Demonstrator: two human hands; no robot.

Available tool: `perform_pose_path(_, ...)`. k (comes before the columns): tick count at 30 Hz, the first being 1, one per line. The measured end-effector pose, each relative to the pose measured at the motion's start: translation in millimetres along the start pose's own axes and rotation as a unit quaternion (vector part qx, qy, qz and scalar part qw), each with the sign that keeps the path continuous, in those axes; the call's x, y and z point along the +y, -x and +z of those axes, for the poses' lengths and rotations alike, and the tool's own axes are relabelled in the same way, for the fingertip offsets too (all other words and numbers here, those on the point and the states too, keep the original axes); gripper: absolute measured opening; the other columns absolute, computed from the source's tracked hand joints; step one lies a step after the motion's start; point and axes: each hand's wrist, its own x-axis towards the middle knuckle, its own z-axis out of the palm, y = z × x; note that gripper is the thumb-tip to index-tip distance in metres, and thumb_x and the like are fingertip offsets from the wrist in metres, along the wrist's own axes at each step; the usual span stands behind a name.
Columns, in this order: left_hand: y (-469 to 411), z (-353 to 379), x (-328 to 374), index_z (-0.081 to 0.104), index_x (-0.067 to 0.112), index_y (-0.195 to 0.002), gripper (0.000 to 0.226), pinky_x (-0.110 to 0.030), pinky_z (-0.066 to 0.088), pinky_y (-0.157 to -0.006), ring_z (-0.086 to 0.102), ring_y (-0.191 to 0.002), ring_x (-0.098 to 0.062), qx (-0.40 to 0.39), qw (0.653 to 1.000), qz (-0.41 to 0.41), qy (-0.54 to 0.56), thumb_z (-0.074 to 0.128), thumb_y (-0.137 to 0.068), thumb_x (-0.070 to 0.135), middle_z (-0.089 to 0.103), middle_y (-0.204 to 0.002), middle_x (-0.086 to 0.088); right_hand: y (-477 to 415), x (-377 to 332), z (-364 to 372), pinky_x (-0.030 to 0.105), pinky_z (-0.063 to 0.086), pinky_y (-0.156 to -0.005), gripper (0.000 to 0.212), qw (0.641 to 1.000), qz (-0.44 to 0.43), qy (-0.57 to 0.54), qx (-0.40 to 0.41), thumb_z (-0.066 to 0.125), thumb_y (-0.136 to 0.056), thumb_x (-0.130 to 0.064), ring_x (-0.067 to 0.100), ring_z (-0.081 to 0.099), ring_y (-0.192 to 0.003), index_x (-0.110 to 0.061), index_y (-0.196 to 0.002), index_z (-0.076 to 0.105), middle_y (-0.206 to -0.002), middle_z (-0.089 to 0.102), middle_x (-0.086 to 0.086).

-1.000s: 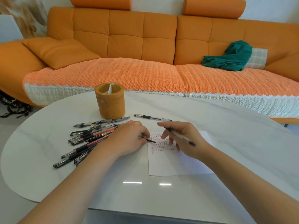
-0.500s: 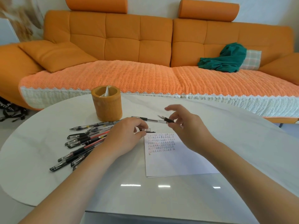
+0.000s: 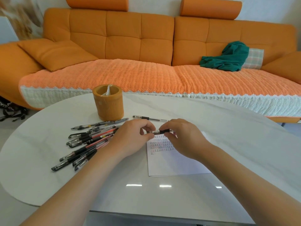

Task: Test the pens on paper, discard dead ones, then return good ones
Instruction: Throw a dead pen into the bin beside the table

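Pen pinched between left hand and right hand.

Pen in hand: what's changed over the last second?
The right hand lifted the pen off the paper and turned it level; the left hand came across to meet it, and both now pinch the pen above the sheet's top edge. The pen pile, lone pen and holder stayed put.

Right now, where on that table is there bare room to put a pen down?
Bare tabletop right of the paper, and along the near edge below it. Crowded: the pen pile left of the left hand, by the holder.
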Motion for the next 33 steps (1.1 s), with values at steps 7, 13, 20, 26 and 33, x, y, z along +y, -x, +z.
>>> perform_pose_path(7,-0.1,-1.8,4.2,0.073,0.040,-0.091,0.015,-0.024,0.048,-0.065,0.060,-0.074,-0.005,0.042,0.998,-0.032,0.036,0.079,-0.083,0.028,0.069,-0.083,0.026,1.1,0.2,2.4,0.033,0.047,-0.069,0.028,0.997,-0.039,0.066,0.006,0.051,-0.089,-0.015,0.016,0.054,-0.078,-0.026,-0.103,0.074,-0.082,0.068,-0.010)
perform_pose_path(13,1.6,-7.6,-0.8,0.071,0.042,-0.091,0.016,-0.022,0.046,-0.066,0.060,-0.079,-0.004,0.038,0.998,-0.052,0.003,0.077,-0.085,0.029,0.067,-0.085,0.028,0.3,3.4,-3.0,0.029,0.042,-0.068,0.028,0.998,0.001,0.052,0.025,0.051,-0.092,-0.013,0.016,0.057,-0.085,-0.025,-0.104,0.073,-0.090,0.070,-0.011)
perform_pose_path(20,2.1,-4.9,2.1,0.071,0.042,-0.091,0.013,-0.025,0.051,-0.070,0.059,-0.083,-0.004,0.002,0.999,-0.038,-0.012,0.076,-0.085,0.032,0.065,-0.085,0.028,-0.5,-1.3,3.4,0.036,0.048,-0.070,0.028,0.999,-0.023,0.046,0.003,0.051,-0.091,-0.014,0.018,0.056,-0.083,-0.026,-0.104,0.074,-0.088,0.070,-0.010)
perform_pose_path(26,2.1,-0.9,6.1,0.071,0.036,-0.089,0.014,-0.022,0.048,-0.070,0.063,-0.078,-0.003,-0.032,0.996,-0.064,0.056,0.081,-0.080,0.031,0.071,-0.084,0.017,1.0,-3.8,5.7,0.032,0.038,-0.066,0.024,0.999,-0.033,0.033,-0.011,0.046,-0.085,-0.031,0.012,0.048,-0.074,-0.027,-0.094,0.068,-0.076,0.059,-0.011)
perform_pose_path(33,1.6,-2.8,25.1,0.079,0.021,-0.090,0.020,-0.021,0.051,-0.073,0.068,-0.074,-0.008,-0.148,0.967,-0.109,0.174,0.066,-0.094,0.034,0.076,-0.078,0.004,0.8,0.3,6.9,0.033,0.036,-0.060,0.067,0.990,-0.042,0.137,-0.012,0.038,-0.080,-0.082,0.015,0.044,-0.060,-0.020,-0.057,0.049,-0.054,0.048,-0.005)
